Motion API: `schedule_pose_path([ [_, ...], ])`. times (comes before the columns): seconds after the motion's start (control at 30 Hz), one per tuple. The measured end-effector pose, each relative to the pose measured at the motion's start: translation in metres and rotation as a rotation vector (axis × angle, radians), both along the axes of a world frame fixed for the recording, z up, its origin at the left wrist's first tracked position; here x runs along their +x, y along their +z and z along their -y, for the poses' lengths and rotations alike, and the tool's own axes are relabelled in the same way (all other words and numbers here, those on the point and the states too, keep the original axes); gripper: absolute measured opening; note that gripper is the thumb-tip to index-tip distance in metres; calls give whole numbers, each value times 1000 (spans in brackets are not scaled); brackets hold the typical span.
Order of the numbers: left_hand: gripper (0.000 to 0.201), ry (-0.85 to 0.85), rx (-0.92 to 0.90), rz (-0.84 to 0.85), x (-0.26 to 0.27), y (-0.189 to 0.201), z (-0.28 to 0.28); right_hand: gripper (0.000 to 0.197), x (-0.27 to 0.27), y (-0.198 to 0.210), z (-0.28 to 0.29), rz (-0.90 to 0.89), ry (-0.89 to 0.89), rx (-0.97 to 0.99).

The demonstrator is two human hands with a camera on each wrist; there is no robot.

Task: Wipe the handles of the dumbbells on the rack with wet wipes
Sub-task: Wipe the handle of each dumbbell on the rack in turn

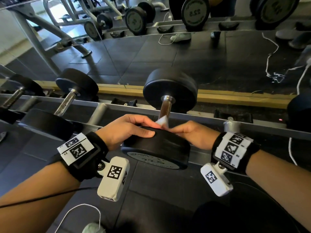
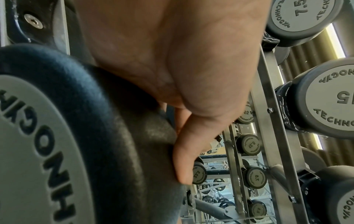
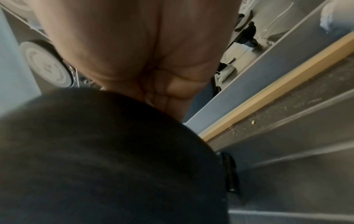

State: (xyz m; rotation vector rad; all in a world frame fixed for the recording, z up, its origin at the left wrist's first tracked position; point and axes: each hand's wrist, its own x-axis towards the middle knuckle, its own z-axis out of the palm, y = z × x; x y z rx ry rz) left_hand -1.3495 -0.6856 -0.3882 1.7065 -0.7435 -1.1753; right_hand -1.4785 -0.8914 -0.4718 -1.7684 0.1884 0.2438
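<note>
While your left hand braces the black rubber near head, your right hand pinches the white wet wipe against the steel handle, which runs away toward the far head.

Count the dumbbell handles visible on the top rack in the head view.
3. A brown metal handle at the centre with the white wet wipe; a chrome handle left of it; another far left. More may lie off-frame.

We find the left hand and right hand crowded over the near head of a dumbbell, whose bulk blocks the handle from below; open room lies above the handle, between that head and the far head.
</note>
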Motion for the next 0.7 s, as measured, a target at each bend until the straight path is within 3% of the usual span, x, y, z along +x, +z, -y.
schedule_pose_path([
  [0.07, 25, -4, 0, 26, -1, 0, 0, 27, -3, 2, 9, -16, 44, -34],
  [0.1, 26, -3, -1, 36, -2, 0, -1, 32, -3, 5, 13, -22, 3, 71],
  [0.17, 27, 3, 2, 39, -2, 1, -2, 32, -3, 9, 20, 1, -197, 286],
  [0.23, 27, -7, 12, 42, -2, 1, -2, 30, -2, 9, 25, 35, -484, 347],
  [0.3, 28, -20, 12, 47, -2, 1, -3, 29, -3, 4, 28, 35, -650, 344],
  [0.47, 28, -17, -6, 45, -3, 0, -3, 21, -3, 0, 25, -46, -688, 169],
  [0.7, 28, -8, -7, 26, -2, 0, -3, 14, 24, -1, 11, -23, -657, 432],
])
